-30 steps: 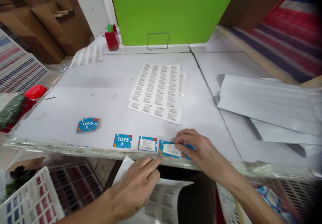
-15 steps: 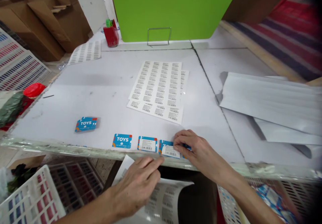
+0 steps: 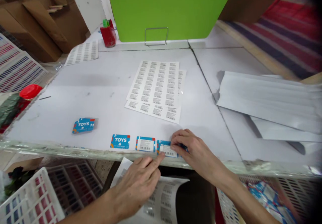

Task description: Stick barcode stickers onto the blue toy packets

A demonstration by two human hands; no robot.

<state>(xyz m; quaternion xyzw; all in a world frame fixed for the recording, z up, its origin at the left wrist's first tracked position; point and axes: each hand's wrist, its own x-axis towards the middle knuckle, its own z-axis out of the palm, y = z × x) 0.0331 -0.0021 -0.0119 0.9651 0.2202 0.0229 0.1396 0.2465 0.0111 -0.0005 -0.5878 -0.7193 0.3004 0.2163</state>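
My right hand [image 3: 187,145] is closed in a pinch at the right end of a white barcode sticker [image 3: 168,151], which covers the lower part of a blue card [image 3: 163,143]. The index fingertip of my left hand [image 3: 141,183] touches that sticker's lower edge. Its other fingers are curled over a sheet of barcode stickers [image 3: 164,197] below the table edge; the grip itself is hidden. To the left lie a blue card with a sticker on it [image 3: 145,144] and a bare TOYS card [image 3: 120,141]. Farther left is a small stack of TOYS cards [image 3: 84,125]. Another card is partly hidden under my right hand.
More sticker sheets [image 3: 153,86] lie mid-table, and another sheet [image 3: 83,53] at the far left. A red holder [image 3: 109,36] stands by a green board [image 3: 171,9]. Grey-white envelopes [image 3: 266,100] lie at the right. Plastic baskets [image 3: 32,197] stand below the table edge.
My left index finger has moved up onto the sticker's lower edge. The sticker now lies more squarely over the card. My right hand keeps its pinch; the view has shifted slightly.
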